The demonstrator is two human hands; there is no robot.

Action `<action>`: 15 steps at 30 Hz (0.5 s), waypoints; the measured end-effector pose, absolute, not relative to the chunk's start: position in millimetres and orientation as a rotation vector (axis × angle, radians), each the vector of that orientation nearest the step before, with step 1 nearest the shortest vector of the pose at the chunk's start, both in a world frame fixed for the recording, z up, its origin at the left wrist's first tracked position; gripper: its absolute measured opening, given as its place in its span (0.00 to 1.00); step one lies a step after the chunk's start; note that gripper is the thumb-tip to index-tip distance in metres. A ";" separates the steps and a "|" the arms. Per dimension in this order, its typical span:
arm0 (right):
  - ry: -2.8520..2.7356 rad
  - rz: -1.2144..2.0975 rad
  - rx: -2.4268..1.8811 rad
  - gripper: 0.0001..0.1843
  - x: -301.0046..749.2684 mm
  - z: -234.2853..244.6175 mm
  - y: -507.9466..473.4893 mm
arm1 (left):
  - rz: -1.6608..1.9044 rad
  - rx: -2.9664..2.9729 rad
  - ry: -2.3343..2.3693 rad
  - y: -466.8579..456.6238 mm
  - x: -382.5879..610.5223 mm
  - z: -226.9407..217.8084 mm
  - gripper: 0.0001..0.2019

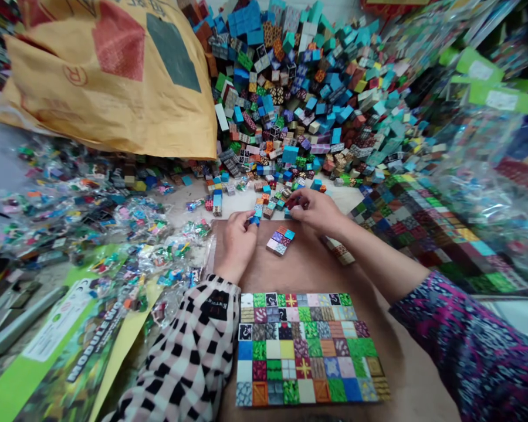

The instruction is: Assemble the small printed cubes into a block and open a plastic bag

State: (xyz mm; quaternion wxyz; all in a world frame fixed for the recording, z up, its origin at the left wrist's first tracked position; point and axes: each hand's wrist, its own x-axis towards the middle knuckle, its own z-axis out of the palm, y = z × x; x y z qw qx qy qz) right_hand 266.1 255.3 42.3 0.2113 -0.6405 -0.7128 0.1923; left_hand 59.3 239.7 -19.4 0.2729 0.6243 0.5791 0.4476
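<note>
My left hand (239, 241), its sleeve checked black and white, has its fingers closed on a small blue cube block (254, 221) at the top edge of the brown board (308, 269). Opposite it, my right hand (319, 212) is curled among loose printed blocks (270, 209); its fingertips pinch together, but what they hold is hidden. Between and below the hands lies a small joined group of blocks (280, 241), purple, white, orange and blue. Nearer me, a flat panel of many printed cubes (308, 351) rests on the board.
A big heap of coloured blocks (290, 94) rises at the back, beside a yellow woven sack (114, 82). Small bagged pieces (127, 228) spread on the left, above green printed cards (66, 351). Another block panel (426, 228) and clear plastic bags (475, 158) lie right.
</note>
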 end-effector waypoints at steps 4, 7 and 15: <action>-2.258 0.688 -1.722 0.14 267.3 46.0 243.3 | 1.200 1.672 1.560 239.8 59.8 -19.9 0.16; -2.355 0.732 -1.680 0.13 267.1 41.1 241.5 | 1.203 1.666 1.564 240.5 60.1 -20.6 0.15; -2.479 0.597 -1.640 0.19 265.0 42.4 231.8 | 1.195 1.657 1.578 240.7 60.5 -22.4 0.15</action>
